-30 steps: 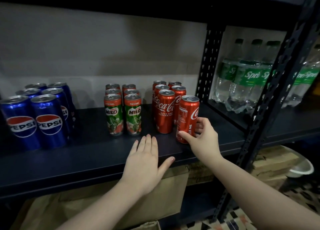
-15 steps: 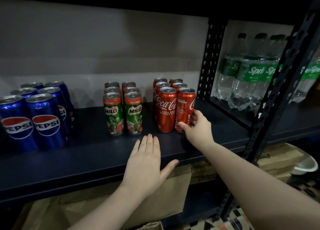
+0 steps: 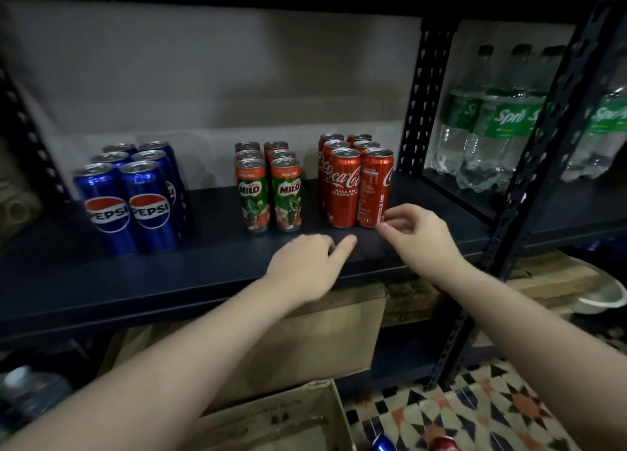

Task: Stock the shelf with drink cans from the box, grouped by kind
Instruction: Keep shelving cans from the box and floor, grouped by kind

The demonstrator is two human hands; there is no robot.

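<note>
Left to right along the dark blue metal shelf: a block of blue aluminium Pepsi cans, well left of both hands; a block of green-and-red Milo cans, just beyond the left fingertips; a block of slim red Coca-Cola cans, directly ahead of the right fingers.

The left hand rests on the shelf front, knuckles bent and blurred, thumb extended, holding nothing. The right hand has loosely curled fingers; its thumb and forefinger tips appear to meet the base of the front right red Coca-Cola can, though whether they pinch it or only touch it cannot be told.

Handling, as a judgement: a full can is moderately heavy, rigid, and smooth-walled, so possibly slippery; tall and narrow, it tips easily if pushed low. Take hold round the mid-body, fingers opposite thumb.

Below the wrists, the open brown cardboard box shows a blue and a red can top at its right corner.
</note>
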